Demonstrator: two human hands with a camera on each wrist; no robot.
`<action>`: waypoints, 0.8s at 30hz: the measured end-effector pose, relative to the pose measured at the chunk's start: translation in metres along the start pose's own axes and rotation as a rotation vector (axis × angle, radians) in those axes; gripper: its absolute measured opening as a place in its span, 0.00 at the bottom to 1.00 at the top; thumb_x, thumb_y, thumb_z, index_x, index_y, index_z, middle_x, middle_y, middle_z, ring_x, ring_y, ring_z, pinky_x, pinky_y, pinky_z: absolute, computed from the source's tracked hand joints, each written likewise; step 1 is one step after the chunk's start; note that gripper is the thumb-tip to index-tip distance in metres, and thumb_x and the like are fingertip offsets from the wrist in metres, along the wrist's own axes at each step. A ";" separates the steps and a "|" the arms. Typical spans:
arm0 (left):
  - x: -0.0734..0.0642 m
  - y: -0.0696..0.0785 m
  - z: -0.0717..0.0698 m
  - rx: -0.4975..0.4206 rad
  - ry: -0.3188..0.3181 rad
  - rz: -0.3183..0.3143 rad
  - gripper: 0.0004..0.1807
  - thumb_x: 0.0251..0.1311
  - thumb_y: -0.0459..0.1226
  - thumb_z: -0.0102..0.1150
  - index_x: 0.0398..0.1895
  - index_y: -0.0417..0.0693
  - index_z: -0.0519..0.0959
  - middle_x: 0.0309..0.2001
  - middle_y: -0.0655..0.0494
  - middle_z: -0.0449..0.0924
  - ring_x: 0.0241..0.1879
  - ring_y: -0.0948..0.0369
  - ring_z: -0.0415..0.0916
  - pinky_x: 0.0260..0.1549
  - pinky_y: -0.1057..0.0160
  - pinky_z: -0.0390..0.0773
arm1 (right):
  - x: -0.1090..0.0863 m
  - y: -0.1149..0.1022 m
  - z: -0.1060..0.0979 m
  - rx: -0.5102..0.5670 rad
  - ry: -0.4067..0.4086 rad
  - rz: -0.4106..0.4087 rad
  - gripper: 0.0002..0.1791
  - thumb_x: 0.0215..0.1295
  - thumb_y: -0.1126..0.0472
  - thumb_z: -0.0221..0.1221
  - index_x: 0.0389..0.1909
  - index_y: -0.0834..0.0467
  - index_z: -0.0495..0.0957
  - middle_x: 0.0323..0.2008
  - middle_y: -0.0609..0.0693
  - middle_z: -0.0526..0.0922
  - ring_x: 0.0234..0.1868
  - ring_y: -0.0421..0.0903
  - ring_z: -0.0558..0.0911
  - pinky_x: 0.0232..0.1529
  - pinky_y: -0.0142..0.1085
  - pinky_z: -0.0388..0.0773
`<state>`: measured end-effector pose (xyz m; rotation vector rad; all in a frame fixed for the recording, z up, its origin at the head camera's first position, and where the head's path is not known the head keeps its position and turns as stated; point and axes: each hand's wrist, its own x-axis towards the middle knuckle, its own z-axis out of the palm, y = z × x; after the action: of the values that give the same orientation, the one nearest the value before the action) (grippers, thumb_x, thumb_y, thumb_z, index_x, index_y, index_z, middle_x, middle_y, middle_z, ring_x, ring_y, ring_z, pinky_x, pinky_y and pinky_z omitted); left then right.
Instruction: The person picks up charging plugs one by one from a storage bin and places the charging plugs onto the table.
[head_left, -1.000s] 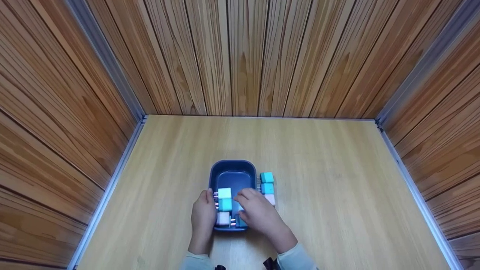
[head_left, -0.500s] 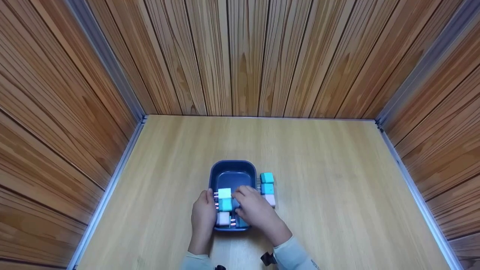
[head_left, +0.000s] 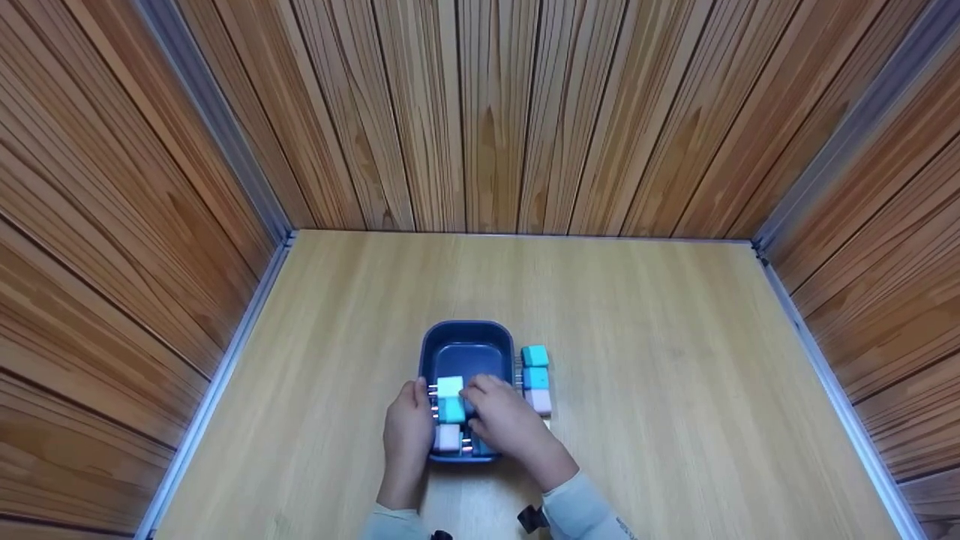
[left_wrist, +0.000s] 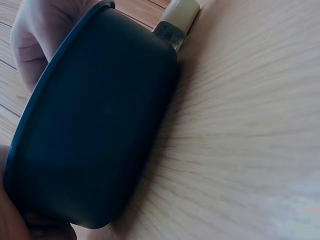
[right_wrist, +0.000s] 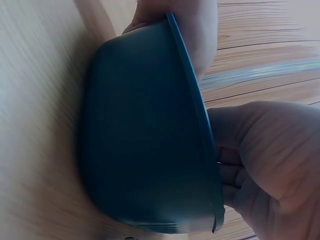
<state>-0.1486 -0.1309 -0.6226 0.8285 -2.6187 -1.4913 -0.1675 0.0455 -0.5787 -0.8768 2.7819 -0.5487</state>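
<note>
A navy-blue plastic tray (head_left: 466,330) stands on the table, holding several small plug adapters with metal prongs. Inside, a mint adapter (head_left: 450,386), a teal adapter (head_left: 451,410) and a pale pink adapter (head_left: 448,437) line the left side. A darker teal one (head_left: 484,447) lies at the near right, partly covered. My left hand (head_left: 409,429) grips the tray's left rim, thumb at the edge. Over the right rim reaches my right hand (head_left: 510,420), fingers bent down into the tray beside the teal adapter. Its fingertips are hidden, so whether they hold anything is unclear.
Outside the tray's right wall, a teal adapter (head_left: 535,355), a bluish one (head_left: 535,378) and a pink one (head_left: 538,402) stand in a row. A cream piece (left_wrist: 179,15) shows beyond the tray in the left wrist view. Wood-panelled walls (head_left: 487,112) enclose the table.
The right hand has shifted slightly left within the tray, its fingertips closer to the left-side adapters. The left hand and the tray stay where they were.
</note>
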 end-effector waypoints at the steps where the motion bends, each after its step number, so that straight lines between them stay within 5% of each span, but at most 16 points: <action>1: 0.000 0.000 0.000 0.001 0.000 0.003 0.28 0.80 0.57 0.35 0.47 0.48 0.80 0.28 0.53 0.72 0.29 0.55 0.71 0.27 0.58 0.67 | 0.000 0.000 0.000 0.004 0.000 0.000 0.27 0.70 0.53 0.65 0.68 0.52 0.75 0.64 0.47 0.75 0.65 0.45 0.74 0.66 0.45 0.73; 11: -0.001 0.000 0.001 -0.009 0.000 0.013 0.26 0.80 0.57 0.37 0.42 0.49 0.79 0.25 0.56 0.66 0.26 0.56 0.68 0.26 0.59 0.65 | 0.003 0.001 0.000 0.005 -0.007 -0.005 0.26 0.70 0.55 0.65 0.67 0.51 0.76 0.63 0.47 0.76 0.65 0.46 0.74 0.67 0.46 0.73; 24: 0.000 0.000 -0.001 0.001 -0.017 -0.002 0.27 0.80 0.58 0.34 0.45 0.50 0.79 0.28 0.55 0.72 0.29 0.56 0.71 0.27 0.59 0.66 | 0.006 -0.003 0.007 -0.026 -0.008 -0.011 0.25 0.70 0.54 0.65 0.66 0.52 0.77 0.62 0.48 0.77 0.61 0.45 0.75 0.65 0.43 0.74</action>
<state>-0.1487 -0.1315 -0.6224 0.8232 -2.6314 -1.5045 -0.1693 0.0380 -0.5841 -0.8981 2.7844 -0.5103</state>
